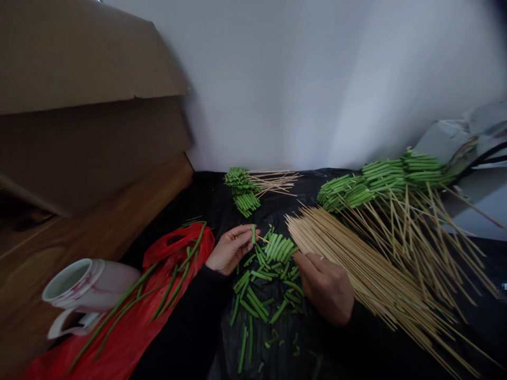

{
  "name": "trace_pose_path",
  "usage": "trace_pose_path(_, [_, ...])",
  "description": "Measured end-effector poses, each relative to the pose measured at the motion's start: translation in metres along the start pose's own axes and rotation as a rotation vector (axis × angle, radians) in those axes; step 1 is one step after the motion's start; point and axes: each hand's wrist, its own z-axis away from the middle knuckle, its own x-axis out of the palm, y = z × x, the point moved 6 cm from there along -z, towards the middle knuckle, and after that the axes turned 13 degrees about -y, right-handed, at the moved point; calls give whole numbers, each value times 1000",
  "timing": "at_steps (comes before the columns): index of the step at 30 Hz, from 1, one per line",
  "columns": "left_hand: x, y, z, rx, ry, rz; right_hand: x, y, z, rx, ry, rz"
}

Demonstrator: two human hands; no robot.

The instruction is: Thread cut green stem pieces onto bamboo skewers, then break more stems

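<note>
1. Nearest us at the frame bottom: our dark sleeves point(186, 324), either side of the black sheet point(227, 351), with small green scraps point(273, 338) between.
2. Our left hand point(229, 250): thumb and fingers pinch one short green stalk piece point(253, 234), upright in view, at the tip end of a skewer point(262, 239). Pierced yet or only touching, we can't tell.
3. Our right hand point(327, 285), wearing a ring point(322, 258): fingers curled closed round the skewer's other end; we can't see the fingertips. Between our hands, a row of green pieces point(279, 248) sits side by side along it.
4. Loose cut pieces point(255, 305) lie scattered on the sheet below and between our hands.
5. Right of our right hand, we see a long bundle of bare skewers point(356, 253); behind it, a big pile of loaded skewers point(382, 177).
6. Smaller loaded stack point(242, 187) lies beyond our left hand, near the wall point(269, 105).
7. At left: red plastic bag point(130, 338) with long uncut stalks point(170, 290) on it, white mug point(106, 285) just beside, cardboard box point(91, 137) behind.
</note>
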Motion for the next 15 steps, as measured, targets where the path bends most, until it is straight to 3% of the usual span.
trace_pose_path(15, [1, 5, 2, 46, 37, -66, 2, -1, 2, -19, 4, 1])
